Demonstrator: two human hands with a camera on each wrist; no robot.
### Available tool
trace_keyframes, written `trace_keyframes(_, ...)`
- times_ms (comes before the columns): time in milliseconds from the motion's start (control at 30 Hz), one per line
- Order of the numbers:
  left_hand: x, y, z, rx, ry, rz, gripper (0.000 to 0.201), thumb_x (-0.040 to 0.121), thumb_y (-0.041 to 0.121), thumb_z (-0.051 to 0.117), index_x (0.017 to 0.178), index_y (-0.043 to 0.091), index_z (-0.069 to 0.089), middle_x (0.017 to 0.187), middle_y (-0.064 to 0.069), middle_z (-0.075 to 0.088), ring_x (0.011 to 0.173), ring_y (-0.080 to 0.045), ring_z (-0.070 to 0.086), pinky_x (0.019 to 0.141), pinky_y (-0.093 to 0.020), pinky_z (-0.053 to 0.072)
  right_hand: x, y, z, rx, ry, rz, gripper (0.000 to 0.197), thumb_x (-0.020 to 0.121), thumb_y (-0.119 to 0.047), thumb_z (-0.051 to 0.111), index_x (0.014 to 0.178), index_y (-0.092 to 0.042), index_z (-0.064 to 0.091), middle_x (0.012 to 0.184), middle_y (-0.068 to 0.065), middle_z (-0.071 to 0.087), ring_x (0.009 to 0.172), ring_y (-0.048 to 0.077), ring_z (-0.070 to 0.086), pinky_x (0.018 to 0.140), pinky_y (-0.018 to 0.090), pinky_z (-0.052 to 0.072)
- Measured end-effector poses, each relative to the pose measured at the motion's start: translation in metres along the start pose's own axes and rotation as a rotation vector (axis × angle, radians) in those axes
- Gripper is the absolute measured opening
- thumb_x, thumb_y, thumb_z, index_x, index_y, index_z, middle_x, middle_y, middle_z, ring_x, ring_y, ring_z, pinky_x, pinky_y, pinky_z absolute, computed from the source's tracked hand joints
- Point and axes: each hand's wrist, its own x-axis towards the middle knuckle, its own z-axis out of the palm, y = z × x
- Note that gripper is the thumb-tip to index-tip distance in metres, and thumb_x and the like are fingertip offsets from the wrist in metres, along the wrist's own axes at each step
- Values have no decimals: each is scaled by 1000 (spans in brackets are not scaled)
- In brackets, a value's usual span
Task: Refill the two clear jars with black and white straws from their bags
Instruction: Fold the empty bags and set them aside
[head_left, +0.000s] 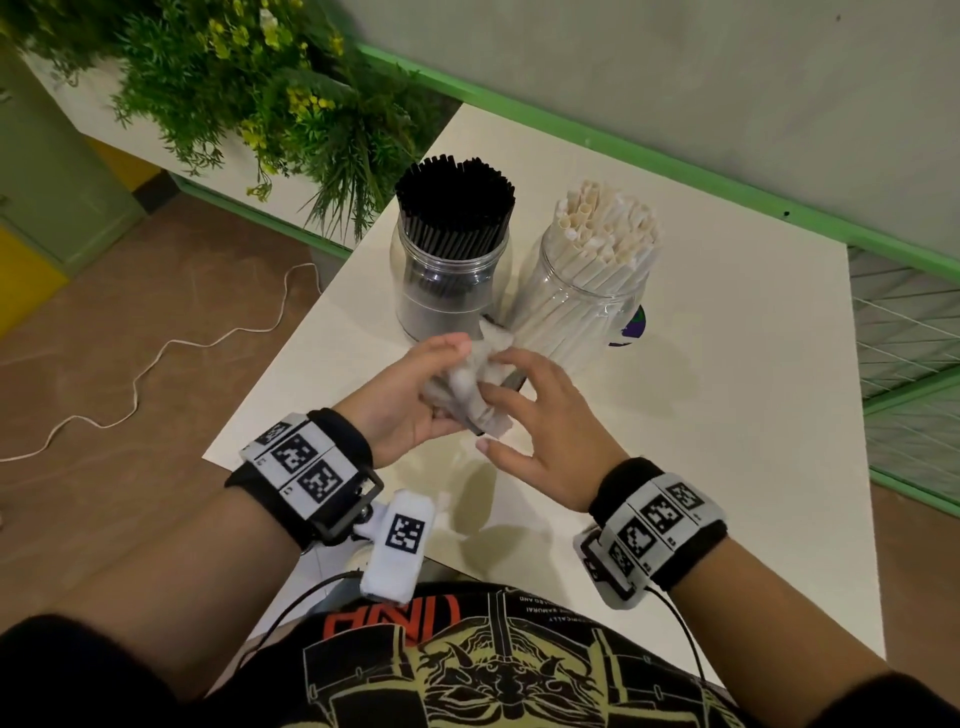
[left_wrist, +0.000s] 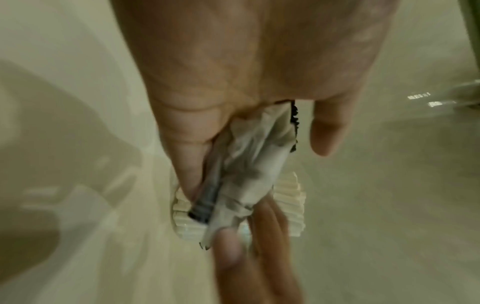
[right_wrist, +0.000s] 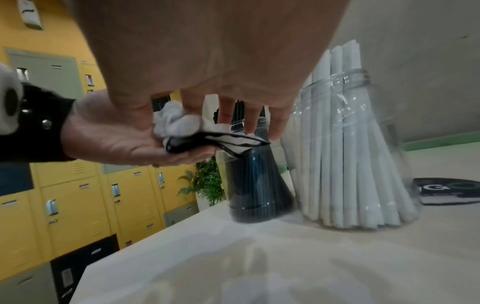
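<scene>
Two clear jars stand on the white table (head_left: 727, 415). The left jar (head_left: 449, 270) is packed with black straws and the right jar (head_left: 587, 301) with white straws. Just in front of them my left hand (head_left: 431, 384) lies palm up, its fingers curled round a crumpled clear plastic bag (head_left: 475, 379) with a dark edge. My right hand (head_left: 519, 415) hovers over it with spread fingers, the tips touching the bag. The right wrist view shows the bag (right_wrist: 187, 127) on the left palm (right_wrist: 124, 137), with the black-straw jar (right_wrist: 254, 185) and white-straw jar (right_wrist: 350, 164) behind. The left wrist view is blurred, with the bag (left_wrist: 249, 164) in the grip.
A black and green printed card (right_wrist: 449, 191) lies on the table behind the white-straw jar. A leafy plant (head_left: 260, 93) hangs past the table's far left edge. A green rail (head_left: 623, 156) runs along the wall. A white cable (head_left: 156, 358) trails on the floor at left.
</scene>
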Motion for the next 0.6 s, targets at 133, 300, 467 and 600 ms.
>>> trace_keyframes(133, 8, -7, -4, 385, 215, 269, 29, 90, 7, 53, 112, 27, 48, 107, -4, 59, 89, -22, 62, 81, -41, 53, 2, -5, -4, 205, 196, 221, 42, 84, -41, 59, 121, -22, 62, 137, 5, 38, 119, 28, 43, 102, 41, 41)
trace_keyframes(300, 5, -15, -5, 881, 267, 491, 38, 90, 7, 55, 116, 31, 40, 100, 7, 60, 93, -14, 59, 75, -18, 44, 8, -17, -7, 434, 85, 380, 85, 80, -24, 76, 149, -17, 26, 140, 3, 24, 123, 19, 42, 101, 36, 45)
trace_keyframes(467, -4, -9, 7, 911, 174, 520, 31, 90, 14, 60, 110, 31, 44, 99, 6, 62, 90, -8, 59, 77, -18, 46, 14, -12, -3, 15, 53, 399, 84, 69, -37, 83, 139, -16, 40, 145, 13, 27, 122, 34, 39, 101, 42, 41)
trace_keyframes(600, -9, -6, 11, 892, 117, 500, 29, 90, 15, 61, 108, 32, 46, 101, 1, 64, 94, -11, 60, 82, -25, 48, 14, -12, -1, -169, 105, 401, 75, 60, -49, 84, 120, -10, 59, 139, 12, 42, 121, 34, 41, 91, 44, 44)
